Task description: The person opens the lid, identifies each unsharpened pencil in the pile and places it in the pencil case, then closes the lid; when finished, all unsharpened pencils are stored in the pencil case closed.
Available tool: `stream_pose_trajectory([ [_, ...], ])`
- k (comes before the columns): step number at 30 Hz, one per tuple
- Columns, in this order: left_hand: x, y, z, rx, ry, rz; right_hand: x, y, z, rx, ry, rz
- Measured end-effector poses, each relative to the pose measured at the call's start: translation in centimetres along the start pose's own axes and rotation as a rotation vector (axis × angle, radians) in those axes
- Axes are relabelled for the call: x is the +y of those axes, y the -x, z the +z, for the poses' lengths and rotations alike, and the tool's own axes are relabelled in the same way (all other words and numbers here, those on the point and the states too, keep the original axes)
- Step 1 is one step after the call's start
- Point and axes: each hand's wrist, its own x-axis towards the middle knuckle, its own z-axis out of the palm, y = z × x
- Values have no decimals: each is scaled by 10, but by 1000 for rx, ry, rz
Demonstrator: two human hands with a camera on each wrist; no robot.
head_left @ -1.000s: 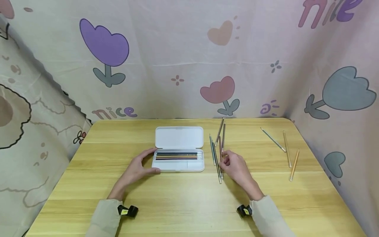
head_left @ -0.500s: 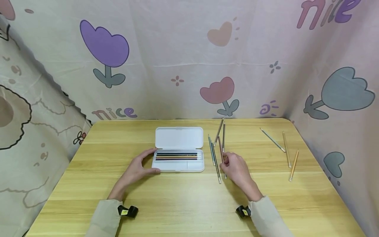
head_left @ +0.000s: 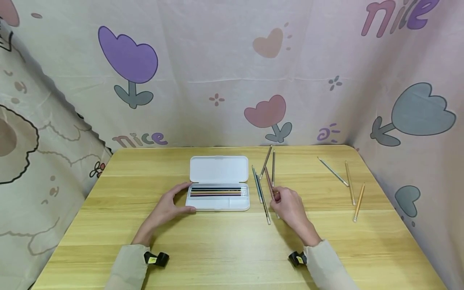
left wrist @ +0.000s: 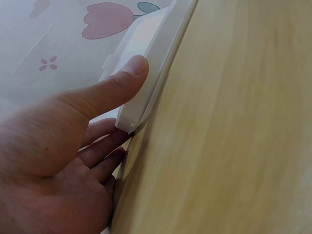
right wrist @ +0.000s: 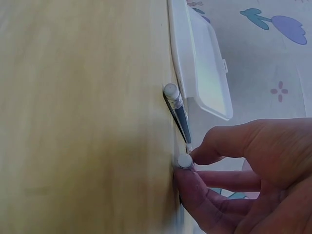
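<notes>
A white pencil case [head_left: 210,204] lies open on the table, its lid [head_left: 219,169] folded back and a row of pencils [head_left: 214,192] inside. My left hand [head_left: 168,206] holds the case's left end, thumb at the front edge and fingers at the back corner. To the right of the case, my right hand [head_left: 290,204] pinches a reddish pencil [head_left: 268,178] between thumb and fingers; its white eraser end [right wrist: 185,161] shows in the right wrist view. Just left of that hand lie a dark pencil [head_left: 265,206] and a blue-green pencil [head_left: 256,183].
Two dark pencils [head_left: 273,165] lie beyond the right hand, towards the back edge. Farther right are a pale blue pencil [head_left: 333,172] and two yellow pencils [head_left: 359,201]. A patterned cloth [head_left: 203,60] hangs behind the wooden table [head_left: 217,249].
The reddish pencil's far tip has swung left in my right hand, and the neighbouring blue-green and dark pencils have shifted left at their far ends. My left hand stays on the case.
</notes>
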Motion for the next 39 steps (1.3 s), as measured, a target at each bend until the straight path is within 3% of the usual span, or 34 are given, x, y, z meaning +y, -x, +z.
stream_pose_trajectory([
  [13,0,1,-1,-3,8,-12,-3,-1,-4,5,-51,30],
  [22,0,1,-1,-5,9,-9,-10,-2,-2,-3,-142,32],
  [31,1,1,0,-4,1,-11,-16,0,6,33,-202,-58],
  [39,1,0,0,-4,1,-10,-23,-2,15,15,-284,-147],
])
